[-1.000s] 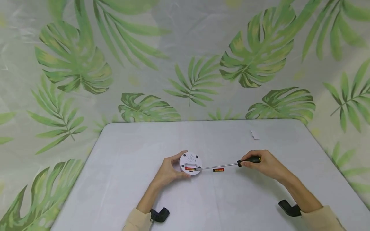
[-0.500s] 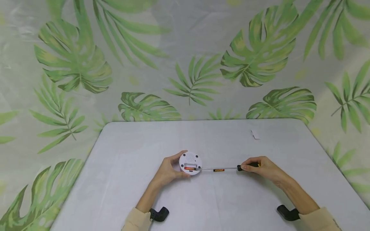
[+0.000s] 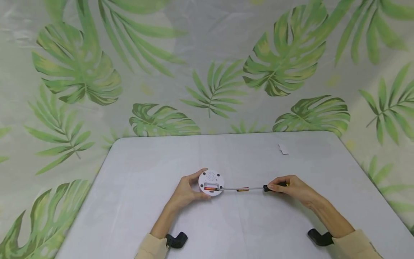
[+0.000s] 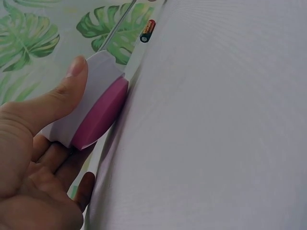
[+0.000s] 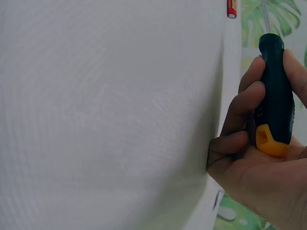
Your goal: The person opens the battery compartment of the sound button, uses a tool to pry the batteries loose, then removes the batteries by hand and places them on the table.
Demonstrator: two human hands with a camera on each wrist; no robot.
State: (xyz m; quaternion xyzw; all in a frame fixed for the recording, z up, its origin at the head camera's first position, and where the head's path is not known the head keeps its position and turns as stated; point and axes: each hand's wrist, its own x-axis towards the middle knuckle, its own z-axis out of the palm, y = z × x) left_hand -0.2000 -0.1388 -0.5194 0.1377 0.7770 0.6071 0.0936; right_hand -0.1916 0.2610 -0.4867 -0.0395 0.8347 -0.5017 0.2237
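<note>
My left hand grips a round white device by its left side, thumb and fingers at its edge. Its upper face has speaker holes, dark feet and an uncovered battery slot holding a red battery. The left wrist view shows a pink part on the device's underside. In my right hand is a screwdriver with a dark handle and yellow end, held by curled fingers and thumb. Its long metal shaft reaches left, with the tip at the battery slot. A second battery lies on the table beneath the shaft.
A small white piece lies near the back right of the white table. Behind the table hangs a leaf-patterned backdrop. Black wrist-worn devices sit at both wrists.
My right hand has moved slightly down, so the screwdriver shaft now lies nearly level and crosses over the loose battery. The left hand keeps its grip on the device.
</note>
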